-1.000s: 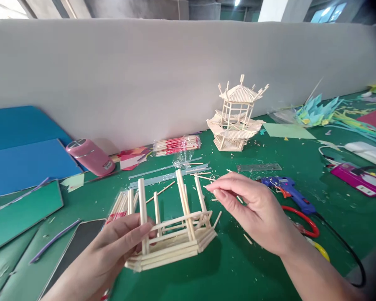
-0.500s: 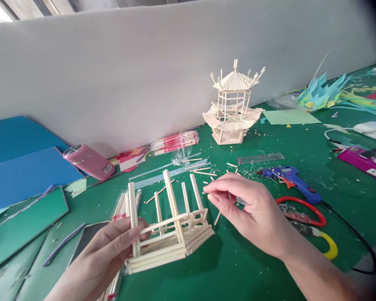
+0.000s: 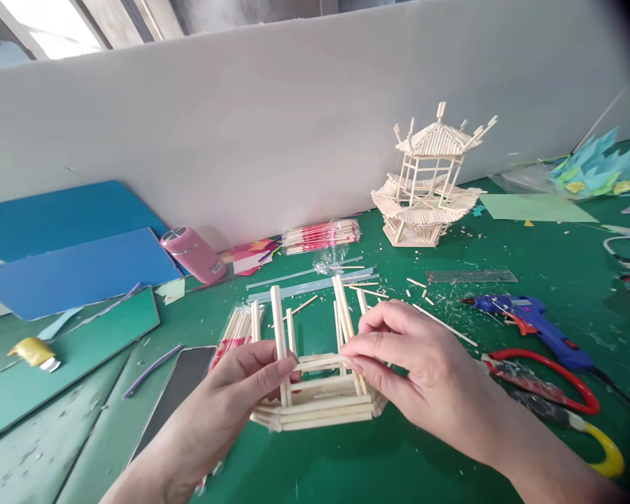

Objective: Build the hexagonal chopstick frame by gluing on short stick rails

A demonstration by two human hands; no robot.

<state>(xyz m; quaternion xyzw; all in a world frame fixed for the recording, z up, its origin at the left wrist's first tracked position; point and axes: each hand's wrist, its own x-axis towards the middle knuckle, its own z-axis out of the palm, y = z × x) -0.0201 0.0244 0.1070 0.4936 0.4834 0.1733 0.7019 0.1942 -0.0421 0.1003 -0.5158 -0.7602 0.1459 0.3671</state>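
In front of me is a small model frame (image 3: 325,413) of pale wooden sticks, with a layered base, upright posts and thin cross rails. My left hand (image 3: 231,399) is closed around its front left post, thumb across the near face. At the front right post, my right hand (image 3: 425,385) pinches where a thin rail meets it; whether a separate small stick is between those fingertips is hidden. The frame's far right posts are partly behind the right hand. Farther back stands a stick pagoda (image 3: 425,203) with two roof tiers.
A blue glue gun (image 3: 535,325), red-handled tool (image 3: 591,399) and yellow-handled tool (image 3: 612,451) lie at right. Glue sticks (image 3: 315,283), a bagged stick bundle (image 3: 323,236) and a clear ruler (image 3: 472,276) lie behind. A phone (image 3: 176,385) and pink bottle (image 3: 194,255) are at left.
My right hand has moved from beside the frame onto its front right post. The frame has turned so one side faces me. The view has shifted left.
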